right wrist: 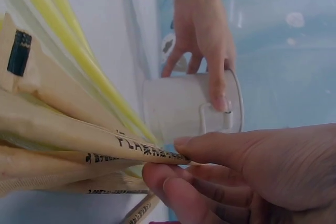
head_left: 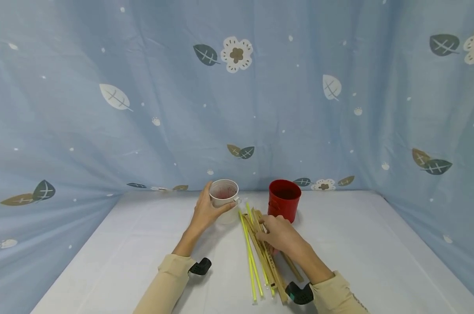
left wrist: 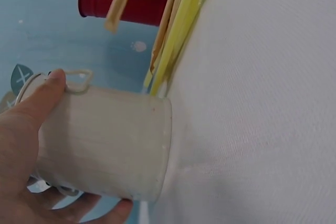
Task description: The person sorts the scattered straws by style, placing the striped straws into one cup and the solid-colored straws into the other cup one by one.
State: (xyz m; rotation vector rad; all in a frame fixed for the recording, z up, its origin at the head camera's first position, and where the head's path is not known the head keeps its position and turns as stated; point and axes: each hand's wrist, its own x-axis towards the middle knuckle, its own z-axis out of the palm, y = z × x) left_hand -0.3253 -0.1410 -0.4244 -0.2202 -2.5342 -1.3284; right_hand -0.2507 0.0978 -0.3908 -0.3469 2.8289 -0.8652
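White worktop (head_left: 346, 253); white pail (head_left: 225, 201) in my left hand (head_left: 205, 213), red pail (head_left: 284, 203) rightward. Straws (head_left: 249, 253) lie piled between, toward me; my right hand (head_left: 283, 235) pinches a paper-wrapped straw (right wrist: 105, 135). Overlapping ones could drag along, scatter.

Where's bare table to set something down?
Table: left of the white cup and left sleeve; right of the red cup and right sleeve. Narrower strip between left sleeve and straws. Crowded: the middle, with straws and right hand.
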